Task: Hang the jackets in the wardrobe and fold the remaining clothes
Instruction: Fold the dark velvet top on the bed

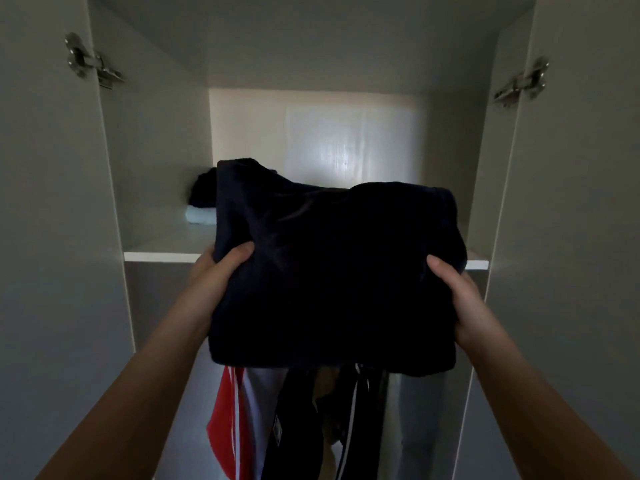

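A folded dark navy garment (332,271) is held up in front of the wardrobe's upper shelf (162,252). My left hand (218,275) grips its left edge, thumb on top. My right hand (457,292) grips its right edge the same way. The garment's far part reaches over the shelf's front edge. Behind it on the shelf lies a small stack of folded clothes (202,202), dark on top and pale blue below. Under the shelf hang jackets (311,420): a red and white one at the left and dark ones beside it.
The wardrobe stands open, with its left door (52,202) and right door (571,202) swung out on either side and metal hinges on both. The shelf compartment's back wall (346,143) is pale and reflective.
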